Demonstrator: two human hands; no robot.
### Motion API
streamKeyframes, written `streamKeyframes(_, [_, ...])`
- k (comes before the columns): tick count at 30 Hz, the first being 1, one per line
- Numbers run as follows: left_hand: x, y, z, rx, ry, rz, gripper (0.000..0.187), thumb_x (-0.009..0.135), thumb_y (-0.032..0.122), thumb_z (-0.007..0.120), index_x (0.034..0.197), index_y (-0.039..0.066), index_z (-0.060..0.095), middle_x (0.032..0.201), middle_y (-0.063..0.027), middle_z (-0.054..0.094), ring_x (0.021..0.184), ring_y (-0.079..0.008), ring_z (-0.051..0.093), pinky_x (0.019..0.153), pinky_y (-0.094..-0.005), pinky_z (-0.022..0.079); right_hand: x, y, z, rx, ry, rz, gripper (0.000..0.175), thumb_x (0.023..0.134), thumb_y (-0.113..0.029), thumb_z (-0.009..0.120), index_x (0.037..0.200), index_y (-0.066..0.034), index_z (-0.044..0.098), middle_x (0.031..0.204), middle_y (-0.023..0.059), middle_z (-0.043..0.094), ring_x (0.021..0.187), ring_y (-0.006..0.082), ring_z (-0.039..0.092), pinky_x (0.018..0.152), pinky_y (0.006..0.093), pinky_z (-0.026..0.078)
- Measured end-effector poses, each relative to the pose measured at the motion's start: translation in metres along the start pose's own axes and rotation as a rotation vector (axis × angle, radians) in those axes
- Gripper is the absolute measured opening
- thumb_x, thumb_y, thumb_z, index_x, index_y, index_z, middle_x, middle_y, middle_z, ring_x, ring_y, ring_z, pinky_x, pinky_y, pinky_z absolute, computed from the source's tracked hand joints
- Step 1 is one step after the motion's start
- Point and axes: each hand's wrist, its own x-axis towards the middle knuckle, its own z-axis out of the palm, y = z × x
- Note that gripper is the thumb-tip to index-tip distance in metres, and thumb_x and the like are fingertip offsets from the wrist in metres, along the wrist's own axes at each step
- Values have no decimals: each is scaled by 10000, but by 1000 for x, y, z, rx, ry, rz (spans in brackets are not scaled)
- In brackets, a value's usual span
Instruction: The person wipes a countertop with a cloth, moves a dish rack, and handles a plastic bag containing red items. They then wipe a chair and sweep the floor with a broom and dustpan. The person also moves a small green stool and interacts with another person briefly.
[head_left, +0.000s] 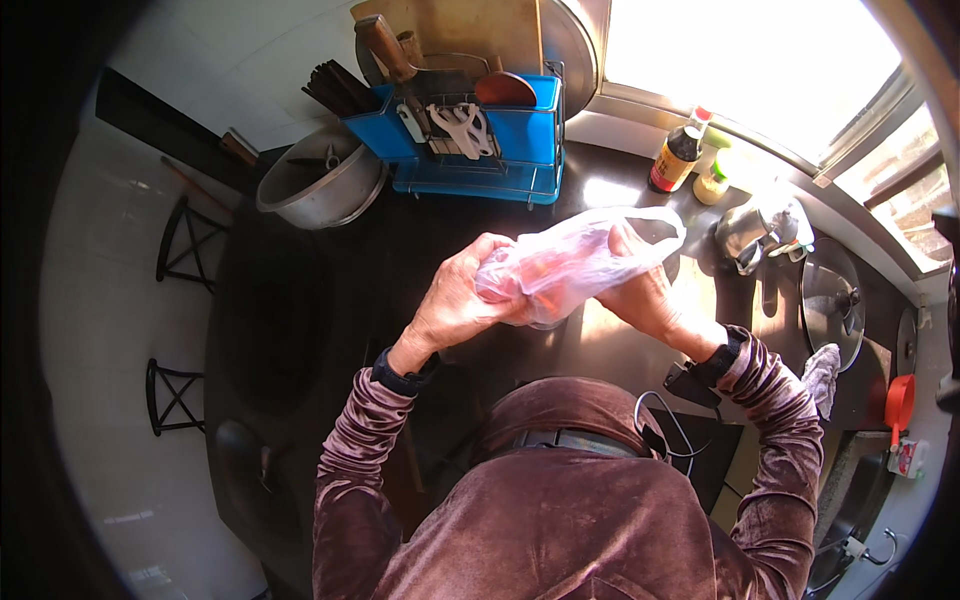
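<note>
A thin, translucent plastic carrier bag (574, 251) is held above the dark countertop (360, 262). Orange-red contents show dimly through the film; what they are cannot be made out. My left hand (459, 292) grips the bag's bunched, filled end, with the thumb on top and the fingers underneath. At the other end, my right hand (649, 300) holds the bag near its looped handle. Its thumb lies along the film by the handle opening, and part of its fingers is hidden behind the plastic.
Beyond the bag stands a blue utensil rack (523, 129) with chopsticks, a wooden-handled knife and white-handled scissors (465, 129). A metal pot (322, 187) is to its left. A sauce bottle (673, 159), a green-capped jar (711, 184), a kettle (742, 229) and a glass lid (831, 307) line the right.
</note>
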Motion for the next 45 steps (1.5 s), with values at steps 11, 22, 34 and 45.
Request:
streamKeyframes(11, [3, 28, 9, 479, -29, 282, 662, 679, 262, 819, 1250, 21, 585, 1177, -193, 616, 1093, -347, 595, 947, -381, 475, 17, 7, 8, -405, -628, -32, 295, 850, -167, 639, 1140, -115, 621, 1120, 119, 621, 1027, 274, 598, 845, 389, 498])
streamKeyframes(22, [20, 12, 20, -42, 147, 4, 148, 947, 133, 622, 993, -8, 624, 859, -10, 638, 785, -59, 567, 683, -222, 480, -2, -4, 13, 291, -169, -35, 199, 829, -91, 670, 1023, -61, 703, 913, 160, 686, 856, 306, 667, 758, 388, 530])
streamKeyframes(34, [21, 20, 4, -437, 376, 48, 192, 1004, 192, 553, 933, 23, 611, 863, 29, 627, 799, -30, 525, 731, -190, 458, 2, -1, 4, 107, -257, -135, 193, 895, -244, 605, 828, -78, 677, 756, 143, 655, 754, 352, 646, 678, 439, 514])
streamKeyframes(45, [-10, 12, -7, -190, 167, -82, 288, 904, 190, 700, 1082, -26, 633, 898, -34, 628, 809, -116, 618, 706, -263, 501, 7, 12, 19, 391, -290, 283, 296, 827, -235, 728, 1049, -46, 674, 708, 101, 655, 627, 216, 634, 617, 316, 511])
